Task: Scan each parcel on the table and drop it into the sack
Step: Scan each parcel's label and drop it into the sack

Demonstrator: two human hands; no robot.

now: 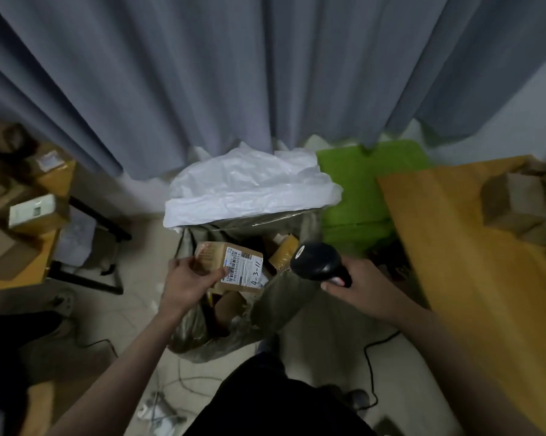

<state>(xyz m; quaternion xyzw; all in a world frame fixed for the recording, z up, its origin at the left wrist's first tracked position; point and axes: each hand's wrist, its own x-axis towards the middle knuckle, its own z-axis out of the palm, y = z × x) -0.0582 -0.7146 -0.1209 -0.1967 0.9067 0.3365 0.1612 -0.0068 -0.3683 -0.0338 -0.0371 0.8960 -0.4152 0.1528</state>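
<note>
Bare forearms; seemingly black trousers (275, 401).

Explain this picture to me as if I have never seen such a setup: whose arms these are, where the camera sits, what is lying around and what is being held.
There is no machine here. The two arms belong to a person, and the single picture comes from a wide-angle camera worn on that person's head, looking forward and down, which is why the edges bend.

The left hand holds a small cardboard parcel with a white barcode label and "4-3-11" written on it. The right hand grips a black handheld scanner, its head turned toward the parcel.

Below the parcel stands an open sack on the floor, with more boxes already inside. A white plastic sheet lies behind it, in front of a grey curtain.

On the right is a wooden table carrying more parcels, blurred. On the left another table holds further boxes.
</note>
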